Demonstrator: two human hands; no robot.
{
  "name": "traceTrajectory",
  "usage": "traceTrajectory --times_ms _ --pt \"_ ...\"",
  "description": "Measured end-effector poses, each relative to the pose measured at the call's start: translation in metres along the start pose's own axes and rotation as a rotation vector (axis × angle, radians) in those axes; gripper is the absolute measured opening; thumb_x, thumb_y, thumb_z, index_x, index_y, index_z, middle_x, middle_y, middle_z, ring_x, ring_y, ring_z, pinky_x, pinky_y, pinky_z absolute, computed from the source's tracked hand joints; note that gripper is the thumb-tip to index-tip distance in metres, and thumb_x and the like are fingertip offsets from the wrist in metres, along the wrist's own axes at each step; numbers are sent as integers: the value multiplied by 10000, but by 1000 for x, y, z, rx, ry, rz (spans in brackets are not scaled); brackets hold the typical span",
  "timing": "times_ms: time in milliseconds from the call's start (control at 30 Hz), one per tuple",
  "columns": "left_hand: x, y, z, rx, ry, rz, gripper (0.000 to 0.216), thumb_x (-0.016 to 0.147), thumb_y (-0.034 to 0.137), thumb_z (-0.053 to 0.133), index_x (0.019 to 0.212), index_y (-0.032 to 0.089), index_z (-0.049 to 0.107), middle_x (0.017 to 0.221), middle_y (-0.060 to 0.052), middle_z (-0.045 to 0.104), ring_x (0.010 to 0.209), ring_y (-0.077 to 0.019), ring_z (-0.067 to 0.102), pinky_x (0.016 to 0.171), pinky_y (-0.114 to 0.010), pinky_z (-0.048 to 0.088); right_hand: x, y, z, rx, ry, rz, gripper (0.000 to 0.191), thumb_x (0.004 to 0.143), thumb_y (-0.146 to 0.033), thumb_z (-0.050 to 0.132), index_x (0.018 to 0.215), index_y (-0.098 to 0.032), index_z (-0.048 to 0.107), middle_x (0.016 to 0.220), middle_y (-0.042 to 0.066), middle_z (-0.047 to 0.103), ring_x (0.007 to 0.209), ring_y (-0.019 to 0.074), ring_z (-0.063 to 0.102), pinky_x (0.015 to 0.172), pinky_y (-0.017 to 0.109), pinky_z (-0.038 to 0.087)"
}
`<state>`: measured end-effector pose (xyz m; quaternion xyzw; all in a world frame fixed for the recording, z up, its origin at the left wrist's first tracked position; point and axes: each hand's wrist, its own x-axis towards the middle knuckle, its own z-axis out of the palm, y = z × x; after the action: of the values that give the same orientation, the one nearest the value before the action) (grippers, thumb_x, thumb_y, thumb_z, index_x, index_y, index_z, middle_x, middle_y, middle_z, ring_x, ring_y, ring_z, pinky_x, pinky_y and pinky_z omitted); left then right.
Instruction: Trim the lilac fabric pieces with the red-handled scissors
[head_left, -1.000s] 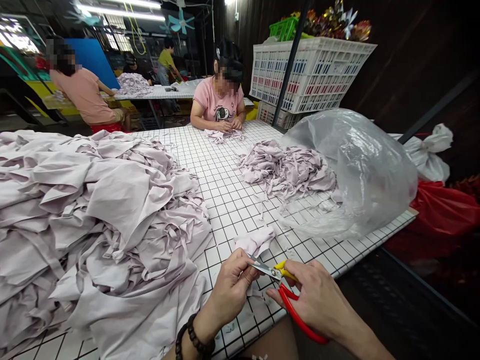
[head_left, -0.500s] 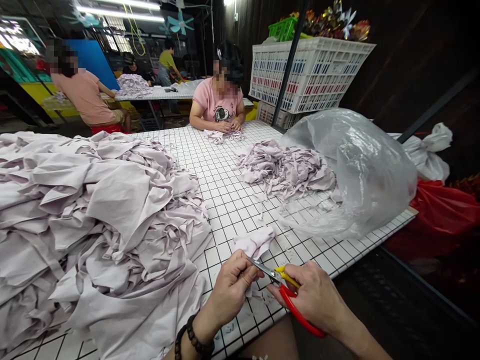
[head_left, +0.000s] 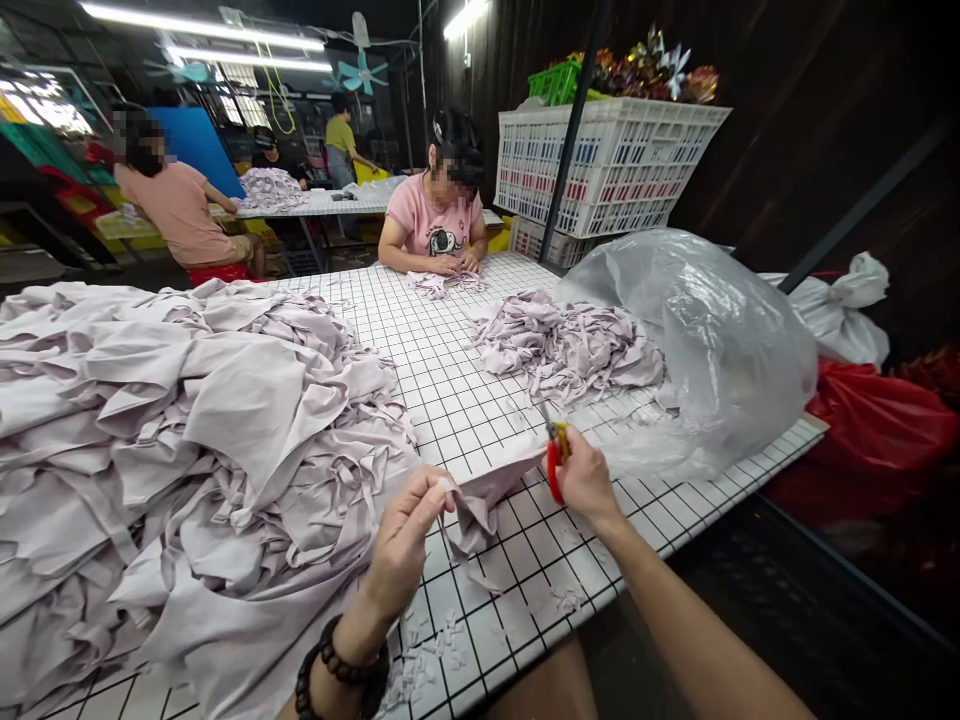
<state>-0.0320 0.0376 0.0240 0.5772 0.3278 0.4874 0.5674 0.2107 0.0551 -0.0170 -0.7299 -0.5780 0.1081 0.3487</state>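
Note:
A pale lilac piece of fabric stretches between my two hands above the gridded table. My left hand, with dark beads at the wrist, pinches its near left end. Scissors with red and yellow handles are in my right hand, blades pointing away from me. The fabric's far end meets my right hand's fingers, though their grip on it is partly hidden. Left of my left hand rises a large heap of the same fabric. A smaller fabric pile lies beyond my right hand.
Small scraps litter the near edge of the gridded table. A clear plastic bag bulges at the right, with a red bag beyond. White crates stand behind a dark post. A person works across the table.
My hands have moved apart, the right one forward with the scissors, the left one leftward. The fabric is now drawn out between them, and the scissor blades have left my left fingers.

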Motion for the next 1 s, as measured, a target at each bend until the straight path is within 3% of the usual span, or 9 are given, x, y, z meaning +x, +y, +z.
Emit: traceTrajectory --times_ms 100,267,367,467,567,633,733,800,1000 --pt "22 26 -11 21 56 76 194 899 247 437 755 170 542 802 -32 511 738 -154 464 683 -260 384 13 -12 -30 301 -67 37 98 709 -248 560 769 -212 491 632 -46 532 550 124 487 540 250 372" --pt "101 56 -13 276 85 334 230 891 217 358 759 146 532 747 -18 508 685 -134 471 677 -253 400 2 -29 -55 929 -473 193 131 700 -225 621 703 -200 492 580 -64 481 512 96 449 521 234 358" --pt "151 44 -7 669 -29 320 250 870 197 327 710 142 511 733 -32 530 740 -159 520 732 -282 430 -20 -25 -40 1092 -617 332 148 716 -230 656 675 -182 522 514 -55 497 493 94 456 490 215 328" --pt "165 18 0 849 -149 217 165 784 207 501 632 151 530 787 -61 587 784 -194 561 782 -324 451 -43 -14 -19 1120 -709 485 187 705 -226 682 617 -161 530 526 2 581 530 107 501 482 205 333" --pt "134 -1 8 906 -150 192 94 760 237 591 735 146 596 1032 -116 603 956 -240 566 887 -363 430 -61 -3 -7 1121 -685 654 232 670 -226 741 647 -151 522 698 54 681 479 64 460 460 192 320" --pt "96 -6 14 874 -136 111 177 840 298 518 808 152 613 994 -108 614 949 -232 573 869 -364 443 -68 2 -7 1148 -636 732 272 641 -206 784 704 -158 524 708 31 675 474 52 452 451 178 299" --pt "35 -15 24 473 -298 -366 369 908 399 388 764 146 616 725 -51 602 634 -164 582 619 -305 482 -72 6 -14 1217 -593 753 278 651 -200 796 738 -162 535 658 -13 619 485 49 442 439 168 266" --pt "3 -28 37 53 -367 -701 375 895 434 420 843 125 627 758 -45 605 523 -122 549 498 -262 452 -74 4 -21 1294 -607 775 221 706 -228 754 716 -150 548 664 -20 585 486 43 411 428 174 251" --pt "-31 -70 86 -725 108 -877 277 803 361 671 938 131 594 691 53 478 406 1 284 363 -130 212 -91 -4 -33 1480 -621 919 165 723 -228 695 709 -153 549 655 -45 522 474 34 341 428 184 238"
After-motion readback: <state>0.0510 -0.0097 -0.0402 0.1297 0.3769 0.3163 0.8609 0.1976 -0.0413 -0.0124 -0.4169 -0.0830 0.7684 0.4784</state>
